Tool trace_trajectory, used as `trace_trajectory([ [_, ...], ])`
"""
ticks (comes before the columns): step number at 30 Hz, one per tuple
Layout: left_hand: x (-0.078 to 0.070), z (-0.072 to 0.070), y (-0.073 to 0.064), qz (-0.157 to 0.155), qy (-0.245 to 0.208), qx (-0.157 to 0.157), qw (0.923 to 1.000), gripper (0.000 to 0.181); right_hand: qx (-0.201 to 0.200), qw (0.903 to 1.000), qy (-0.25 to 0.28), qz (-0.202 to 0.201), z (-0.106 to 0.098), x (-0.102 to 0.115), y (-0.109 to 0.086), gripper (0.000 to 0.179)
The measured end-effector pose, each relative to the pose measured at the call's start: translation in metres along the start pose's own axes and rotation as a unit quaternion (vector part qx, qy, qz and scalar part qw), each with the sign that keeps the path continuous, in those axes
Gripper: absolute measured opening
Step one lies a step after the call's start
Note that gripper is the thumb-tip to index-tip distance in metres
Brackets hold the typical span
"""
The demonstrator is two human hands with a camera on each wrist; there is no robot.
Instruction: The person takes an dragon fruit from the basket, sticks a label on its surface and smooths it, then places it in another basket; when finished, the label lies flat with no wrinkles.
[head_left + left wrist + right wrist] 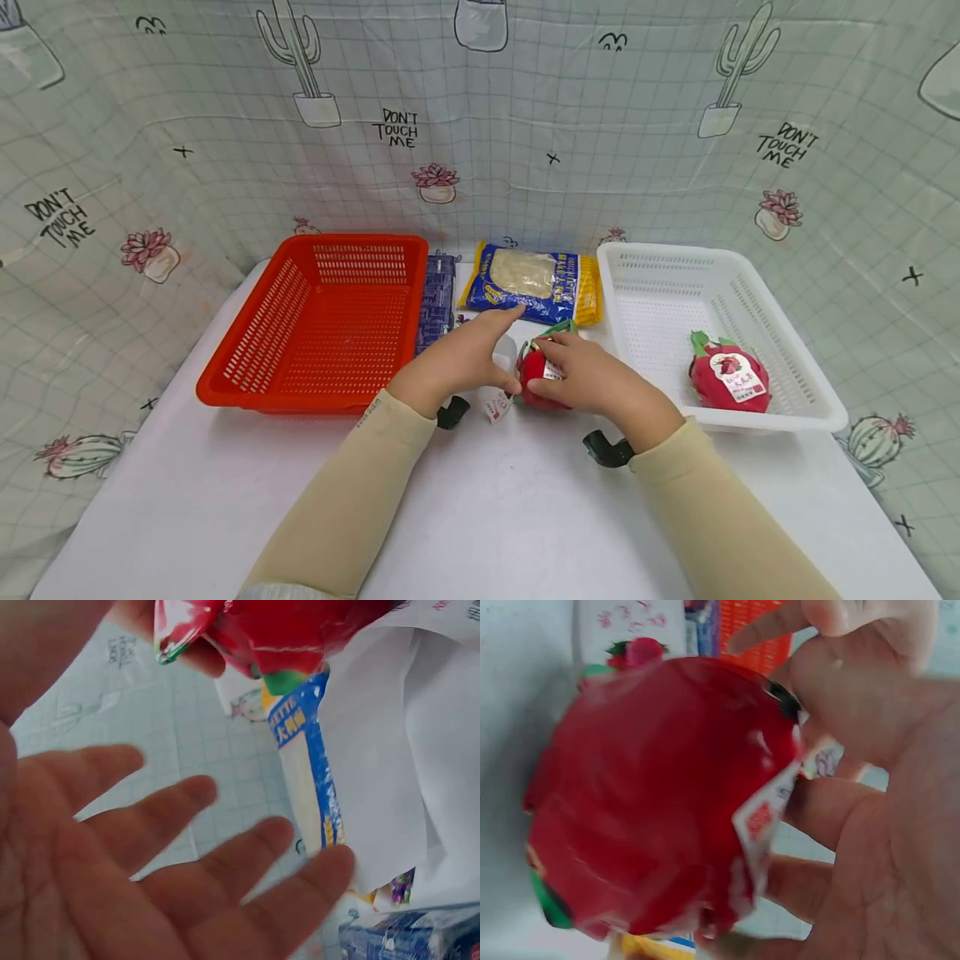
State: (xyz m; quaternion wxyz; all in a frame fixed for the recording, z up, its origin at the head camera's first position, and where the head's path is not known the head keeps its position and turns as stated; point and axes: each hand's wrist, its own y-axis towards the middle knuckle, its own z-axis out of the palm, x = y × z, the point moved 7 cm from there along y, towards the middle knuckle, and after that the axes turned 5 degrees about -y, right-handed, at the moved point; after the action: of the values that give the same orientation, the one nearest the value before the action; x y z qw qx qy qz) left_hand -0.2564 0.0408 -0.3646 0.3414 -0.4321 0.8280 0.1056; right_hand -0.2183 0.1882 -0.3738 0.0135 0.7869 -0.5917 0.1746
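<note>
In the head view, a red dragon fruit (534, 367) with green tips and a white label stands on the table in my right hand (588, 377). The fingers and thumb of that hand grip its right side; the right wrist view shows the wrapped dragon fruit (652, 795) close up. My left hand (467, 358) is just to the left, palm facing the fruit, its fingers (247, 862) spread and holding nothing. Between the hands stands a white item (505, 352), mostly hidden, with a printed label (497, 406) at its lower edge.
At the left is a red basket (315, 403). A white basket (720, 417) on the right holds another dragon fruit (730, 377). Behind the hands lie a blue and yellow packet (525, 279) and a dark blue patterned box (437, 300). A printed curtain (525, 125) hangs behind.
</note>
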Motion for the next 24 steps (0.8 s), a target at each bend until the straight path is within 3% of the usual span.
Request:
trace_trajectory([
  [6, 0.004, 0.001, 0.000, -0.007, 0.042, 0.020, 0.9989, 0.124, -0.016, 0.9992, 0.027, 0.026, 0.016, 0.000, 0.004, 0.098],
  [13, 0.007, -0.002, -0.001, -0.030, 0.045, 0.017, 0.9984, 0.123, -0.054, 0.9971, 0.039, 0.038, 0.022, 0.000, 0.004, 0.097],
  [24, 0.009, 0.000, -0.003, -0.040, 0.040, 0.021, 0.9982, 0.120, -0.054, 0.9970, 0.038, 0.040, 0.024, 0.001, 0.002, 0.094],
])
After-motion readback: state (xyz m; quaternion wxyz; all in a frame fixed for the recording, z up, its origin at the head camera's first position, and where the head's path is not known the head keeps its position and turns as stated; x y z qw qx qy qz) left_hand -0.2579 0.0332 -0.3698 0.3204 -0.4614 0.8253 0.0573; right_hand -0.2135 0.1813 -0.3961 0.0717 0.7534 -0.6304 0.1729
